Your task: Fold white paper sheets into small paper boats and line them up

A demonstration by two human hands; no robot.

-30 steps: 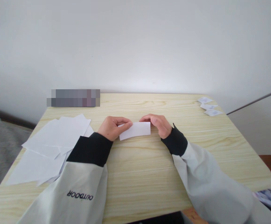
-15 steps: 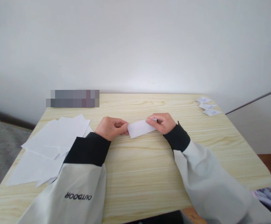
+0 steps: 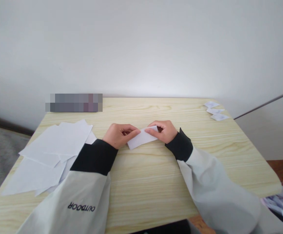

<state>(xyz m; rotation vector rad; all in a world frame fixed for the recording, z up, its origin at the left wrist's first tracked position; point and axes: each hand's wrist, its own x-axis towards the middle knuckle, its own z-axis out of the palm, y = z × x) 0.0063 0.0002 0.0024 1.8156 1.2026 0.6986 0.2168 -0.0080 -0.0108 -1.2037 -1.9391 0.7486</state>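
A small folded strip of white paper [image 3: 141, 139] lies tilted on the light wooden table [image 3: 156, 182], between my two hands. My left hand [image 3: 120, 134] pinches its left end with fingers curled. My right hand [image 3: 162, 130] grips the right end, fingertips pressed together on the paper's upper edge. Both hands meet near the strip's middle. Both arms wear black cuffs and pale grey sleeves.
A loose pile of white sheets [image 3: 51, 152] covers the table's left side. Three small folded paper pieces [image 3: 215, 110] sit at the far right corner. A white wall rises behind the table. Crumpled papers [image 3: 281, 208] show below the table's right edge.
The strip was flat under both hands, then lifted at the right end. Now both hands have drawn together on it and it lies tilted, its left end lower.
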